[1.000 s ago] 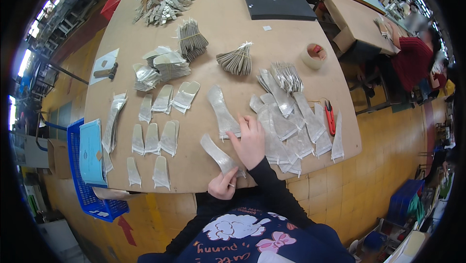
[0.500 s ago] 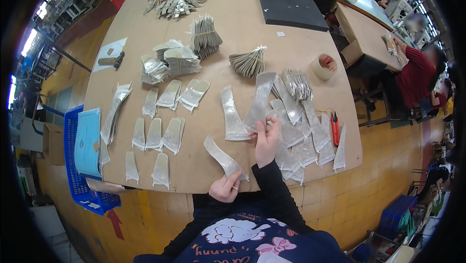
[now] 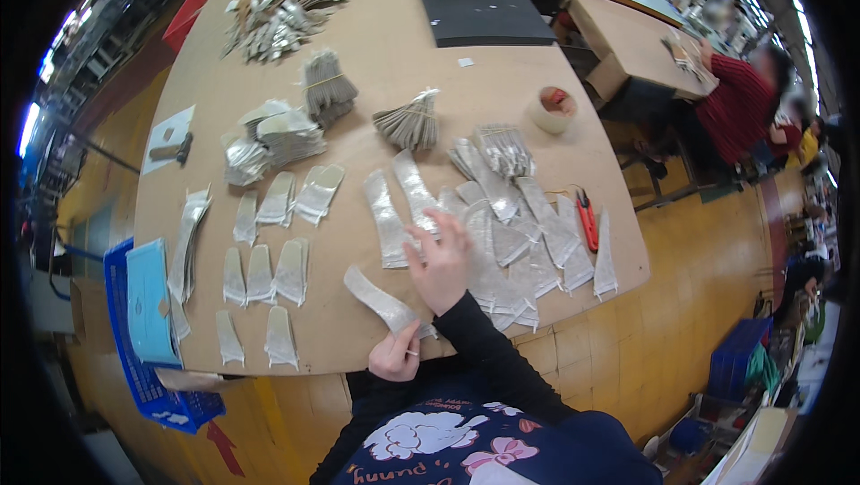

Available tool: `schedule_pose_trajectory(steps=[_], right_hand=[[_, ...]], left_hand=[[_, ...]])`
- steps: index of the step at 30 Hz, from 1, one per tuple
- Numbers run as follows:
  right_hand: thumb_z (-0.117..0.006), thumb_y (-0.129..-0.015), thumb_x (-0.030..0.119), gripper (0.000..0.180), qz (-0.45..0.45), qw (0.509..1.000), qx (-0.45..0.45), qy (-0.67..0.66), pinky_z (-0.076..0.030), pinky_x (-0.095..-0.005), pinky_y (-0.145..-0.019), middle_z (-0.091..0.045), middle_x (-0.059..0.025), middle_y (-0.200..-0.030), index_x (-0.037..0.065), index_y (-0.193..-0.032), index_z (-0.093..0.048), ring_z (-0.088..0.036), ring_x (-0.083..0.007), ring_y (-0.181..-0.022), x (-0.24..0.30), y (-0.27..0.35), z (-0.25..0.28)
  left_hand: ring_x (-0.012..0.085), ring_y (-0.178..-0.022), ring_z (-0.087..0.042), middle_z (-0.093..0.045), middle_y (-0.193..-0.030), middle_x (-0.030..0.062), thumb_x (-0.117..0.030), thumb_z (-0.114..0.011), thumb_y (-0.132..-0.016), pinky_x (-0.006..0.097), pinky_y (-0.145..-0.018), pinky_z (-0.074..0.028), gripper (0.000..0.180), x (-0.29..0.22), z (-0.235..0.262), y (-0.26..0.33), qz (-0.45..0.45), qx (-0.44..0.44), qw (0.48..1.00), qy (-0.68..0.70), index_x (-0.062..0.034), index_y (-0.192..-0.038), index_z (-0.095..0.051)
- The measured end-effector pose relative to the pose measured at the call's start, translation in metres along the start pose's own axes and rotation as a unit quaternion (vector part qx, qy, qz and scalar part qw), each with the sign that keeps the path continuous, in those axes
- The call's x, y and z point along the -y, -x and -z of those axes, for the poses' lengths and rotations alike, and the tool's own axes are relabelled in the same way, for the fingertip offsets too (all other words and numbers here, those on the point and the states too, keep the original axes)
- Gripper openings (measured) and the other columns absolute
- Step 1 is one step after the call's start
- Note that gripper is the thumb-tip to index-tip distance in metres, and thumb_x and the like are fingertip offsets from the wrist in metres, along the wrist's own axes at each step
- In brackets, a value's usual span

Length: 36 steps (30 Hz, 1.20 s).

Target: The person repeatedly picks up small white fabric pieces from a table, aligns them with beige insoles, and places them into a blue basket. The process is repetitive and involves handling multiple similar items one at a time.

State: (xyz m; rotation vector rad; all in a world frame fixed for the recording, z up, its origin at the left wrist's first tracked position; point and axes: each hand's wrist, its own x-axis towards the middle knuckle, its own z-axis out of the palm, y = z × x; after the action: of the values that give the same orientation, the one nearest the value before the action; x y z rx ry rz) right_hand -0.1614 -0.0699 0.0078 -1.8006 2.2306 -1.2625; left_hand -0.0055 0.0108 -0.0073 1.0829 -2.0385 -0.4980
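My left hand (image 3: pixel 394 356), near the front table edge, pinches the lower end of a curved greyish, sheer-looking fabric piece (image 3: pixel 376 300). Beyond it, my right hand (image 3: pixel 442 263) is over the table with its fingers apart, slightly blurred. Its fingertips cover the lower part of a similar curved piece (image 3: pixel 414 182). Just left of that lies another curved piece (image 3: pixel 385 216). A loose spread of overlapping grey pieces (image 3: pixel 511 283) lies to the right of my right hand.
Small pieces (image 3: pixel 291 266) lie in rows at left. Bundles (image 3: pixel 412 122) stand farther back, near a tape roll (image 3: pixel 551 111). Red snips (image 3: pixel 587 221) lie at right, a hammer (image 3: pixel 175 150) at left. A black board (image 3: pixel 484 15) lies at the back. A blue basket (image 3: pixel 121 306) adjoins the left edge.
My right hand has let go of the curved piece it held, which now lies closer to its neighbour. My left hand keeps its piece. The whole view has shifted a little.
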Motion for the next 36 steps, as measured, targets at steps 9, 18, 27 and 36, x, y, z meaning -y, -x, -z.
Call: schedule_pose_trajectory(steps=[9, 18, 27, 36], right_hand=[[-0.070, -0.082, 0.007, 0.018, 0.067, 0.964, -0.001, -0.259, -0.045, -0.0389, -0.088, -0.067, -0.0110, -0.109, 0.004, -0.100, -0.069, -0.062, -0.0275, -0.101, 0.032, -0.009, 0.070], [-0.064, -0.090, 0.013, 0.021, 0.141, 0.612, 0.060, -0.776, -0.044, -0.0452, -0.065, -0.067, -0.0201, -0.086, -0.009, -0.090, -0.067, -0.060, -0.0347, -0.071, 0.065, 0.002, 0.197], [-0.063, -0.088, 0.001, 0.006, 0.023, 0.861, 0.007, -0.508, -0.052, -0.0351, -0.071, -0.068, -0.0124, -0.089, -0.001, -0.093, -0.067, -0.065, -0.0283, -0.080, 0.022, -0.016, 0.206], [-0.060, -0.091, 0.012, 0.032, 0.037, 0.982, 0.187, 0.003, -0.049, -0.0405, -0.097, -0.064, -0.0135, -0.124, 0.005, -0.122, -0.063, -0.060, -0.0327, -0.111, -0.119, -0.114, 0.088]], left_hand=[[0.0303, -0.063, -0.066, -0.068, -0.081, 0.0156, 0.003, -0.068, -0.083, 0.038, -0.056, -0.052, 0.026, 0.005, -0.004, 0.005, 0.016, -0.018, 0.999, 0.024, -0.0050, -0.107, -0.073], [0.0142, -0.063, -0.068, -0.070, -0.082, 0.0107, -0.004, -0.065, -0.092, 0.026, -0.058, -0.053, 0.026, 0.007, 0.016, -0.011, 0.268, 0.108, 0.943, 0.167, -0.0015, -0.118, -0.069], [0.0118, -0.053, -0.066, -0.068, -0.063, 0.0088, -0.004, -0.063, -0.094, 0.022, -0.049, -0.050, 0.032, 0.005, 0.066, -0.030, 0.330, 0.240, 0.894, 0.184, 0.0013, -0.126, -0.062], [0.0126, -0.051, -0.065, -0.068, -0.065, 0.0096, 0.001, -0.063, -0.091, 0.024, -0.049, -0.049, 0.015, 0.044, 0.042, -0.004, 0.211, 0.028, 0.974, 0.072, 0.0021, -0.102, -0.072]])
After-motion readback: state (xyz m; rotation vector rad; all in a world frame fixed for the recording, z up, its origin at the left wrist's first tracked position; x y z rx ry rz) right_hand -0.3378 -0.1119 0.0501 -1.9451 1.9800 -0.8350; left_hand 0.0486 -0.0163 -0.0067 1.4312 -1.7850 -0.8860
